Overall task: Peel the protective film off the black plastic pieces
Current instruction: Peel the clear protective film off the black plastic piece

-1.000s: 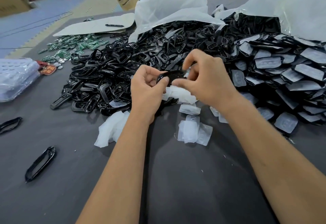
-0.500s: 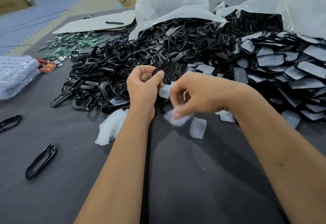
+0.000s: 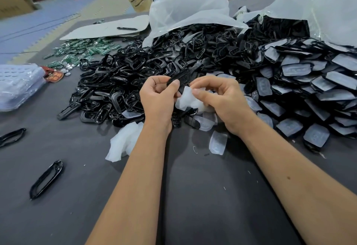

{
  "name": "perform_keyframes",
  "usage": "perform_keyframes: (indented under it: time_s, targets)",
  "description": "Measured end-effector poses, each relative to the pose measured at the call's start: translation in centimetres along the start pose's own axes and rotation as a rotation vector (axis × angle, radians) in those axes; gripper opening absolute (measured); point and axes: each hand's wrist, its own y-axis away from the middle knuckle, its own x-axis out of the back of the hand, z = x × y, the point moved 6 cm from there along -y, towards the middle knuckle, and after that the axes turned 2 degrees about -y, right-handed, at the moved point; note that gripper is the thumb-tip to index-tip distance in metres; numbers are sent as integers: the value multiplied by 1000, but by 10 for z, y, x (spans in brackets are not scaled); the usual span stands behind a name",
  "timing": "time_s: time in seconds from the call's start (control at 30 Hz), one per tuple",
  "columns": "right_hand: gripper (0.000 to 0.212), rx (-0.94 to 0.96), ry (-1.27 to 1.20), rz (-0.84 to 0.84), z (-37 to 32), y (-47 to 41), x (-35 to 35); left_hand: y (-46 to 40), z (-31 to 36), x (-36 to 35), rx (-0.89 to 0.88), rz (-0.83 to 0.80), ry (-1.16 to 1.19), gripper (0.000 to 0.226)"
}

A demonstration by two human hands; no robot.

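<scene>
Left hand [image 3: 157, 98]: grips a black plastic piece [image 3: 180, 79] above the surface's [image 3: 193, 196] far middle.
Right hand [image 3: 222, 98]: pinches white film [image 3: 185, 98] hanging just below that piece.
Behind: heaped black frames [image 3: 123, 82]; film-covered pieces [image 3: 301, 90] on the right.
Near surface: peeled films [image 3: 123, 142], one loose frame [image 3: 46, 179].
Far left: green circuit boards [image 3: 87, 48].

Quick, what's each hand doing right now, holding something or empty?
Left hand: closed, gripping a black plastic piece.
Right hand: closed, pinching a piece of white film at that piece.
</scene>
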Motion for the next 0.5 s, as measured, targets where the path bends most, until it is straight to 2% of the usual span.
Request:
perform_keyframes:
  time_s: [0.13,0.3,0.37,0.5]
  targets:
    - [2,-68,-44,7,8,0,3,0,-1,0,-2,7,-6,18]
    - [12,-175,-171,21,14,-3,2,1,-1,-2,3,-22,6,19]
    - [6,-166,-198,22,14,-3,2,1,0,-3,-3,-28,-4,19]
    - [22,-93,-154,6,11,-2,1,1,-1,-2,-7,-30,-12,18]
